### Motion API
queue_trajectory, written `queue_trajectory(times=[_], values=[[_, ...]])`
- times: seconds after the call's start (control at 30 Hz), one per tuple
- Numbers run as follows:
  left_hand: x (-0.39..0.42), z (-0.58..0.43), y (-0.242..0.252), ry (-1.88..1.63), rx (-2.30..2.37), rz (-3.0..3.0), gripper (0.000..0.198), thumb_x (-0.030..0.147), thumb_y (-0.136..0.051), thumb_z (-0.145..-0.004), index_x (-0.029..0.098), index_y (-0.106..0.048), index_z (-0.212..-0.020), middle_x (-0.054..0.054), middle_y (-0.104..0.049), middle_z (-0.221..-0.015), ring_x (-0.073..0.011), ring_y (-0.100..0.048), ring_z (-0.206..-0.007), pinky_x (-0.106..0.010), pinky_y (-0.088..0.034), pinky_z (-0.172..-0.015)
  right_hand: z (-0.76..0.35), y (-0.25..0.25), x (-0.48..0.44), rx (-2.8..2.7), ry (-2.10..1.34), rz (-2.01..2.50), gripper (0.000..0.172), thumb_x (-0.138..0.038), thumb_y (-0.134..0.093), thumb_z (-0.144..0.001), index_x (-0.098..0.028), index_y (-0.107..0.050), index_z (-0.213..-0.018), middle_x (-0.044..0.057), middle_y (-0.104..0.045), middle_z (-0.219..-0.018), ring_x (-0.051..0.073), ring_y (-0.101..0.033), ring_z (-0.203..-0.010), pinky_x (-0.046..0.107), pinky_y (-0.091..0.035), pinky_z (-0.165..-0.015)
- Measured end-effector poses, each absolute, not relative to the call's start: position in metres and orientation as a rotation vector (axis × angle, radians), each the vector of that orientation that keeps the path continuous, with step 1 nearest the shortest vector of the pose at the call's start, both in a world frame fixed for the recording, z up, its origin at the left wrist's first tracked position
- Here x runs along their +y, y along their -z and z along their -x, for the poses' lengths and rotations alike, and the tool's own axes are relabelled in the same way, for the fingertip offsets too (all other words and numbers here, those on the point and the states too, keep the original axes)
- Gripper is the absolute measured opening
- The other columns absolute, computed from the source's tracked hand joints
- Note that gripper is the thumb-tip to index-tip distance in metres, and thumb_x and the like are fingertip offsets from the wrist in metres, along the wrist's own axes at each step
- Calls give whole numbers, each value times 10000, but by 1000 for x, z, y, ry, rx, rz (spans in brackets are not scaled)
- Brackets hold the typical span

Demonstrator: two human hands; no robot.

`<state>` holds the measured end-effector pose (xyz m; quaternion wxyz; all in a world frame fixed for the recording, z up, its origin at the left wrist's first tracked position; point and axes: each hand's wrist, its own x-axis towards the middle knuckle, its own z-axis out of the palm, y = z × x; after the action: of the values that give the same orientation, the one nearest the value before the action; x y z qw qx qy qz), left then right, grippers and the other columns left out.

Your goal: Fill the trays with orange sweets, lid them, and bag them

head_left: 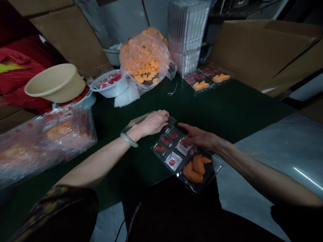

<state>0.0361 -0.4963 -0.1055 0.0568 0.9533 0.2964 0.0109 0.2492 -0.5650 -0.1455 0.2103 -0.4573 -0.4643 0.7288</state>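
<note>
My right hand (198,136) grips the side of a clear plastic compartment box (170,151), its index finger stretched out. The box is tilted at the table's near edge. Its large section holds orange molded pieces (196,168); smaller sections hold red bits (165,140) and white printed packets (173,160). My left hand (154,121), with a pale green bangle (129,140) on the wrist, is closed over a thin clear plastic piece (138,120) just beyond the box. Whether that piece is a lid or a sleeve I cannot tell. Its fingertips are partly hidden.
At the back stand a bag of orange pieces (145,57), a tall stack of clear plastic trays (186,33) and filled boxes (202,84). Bowls (55,84) and wrapped packs (50,134) lie left on the green table (131,161). A cardboard box (257,50) stands right.
</note>
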Motion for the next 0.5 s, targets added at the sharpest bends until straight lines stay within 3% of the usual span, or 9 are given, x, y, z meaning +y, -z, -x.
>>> queue_trajectory(times=[0.37,0.5], values=[[-512,-44,94,-23,644,-2591,265,241,-341,-934,140,-556,-817,-98,-582,-1105,-143,-582,-862,-298,-463,-804,-261,143,-565,-1338,-2030,1207,1035,-175,-677,-694,-244,-1,-1474,-30,-621,-673,110,-559,-425,181,-434,-349],[-516,-50,91,-112,622,-2657,249,234,-329,-940,137,-557,-956,-124,-549,-1212,-184,-560,-1038,-329,-447,-901,-265,140,-566,-1374,-2026,1159,1009,-161,-691,-671,-304,-86,-1467,-10,-651,-797,104,-582,-485,185,-480,-379]])
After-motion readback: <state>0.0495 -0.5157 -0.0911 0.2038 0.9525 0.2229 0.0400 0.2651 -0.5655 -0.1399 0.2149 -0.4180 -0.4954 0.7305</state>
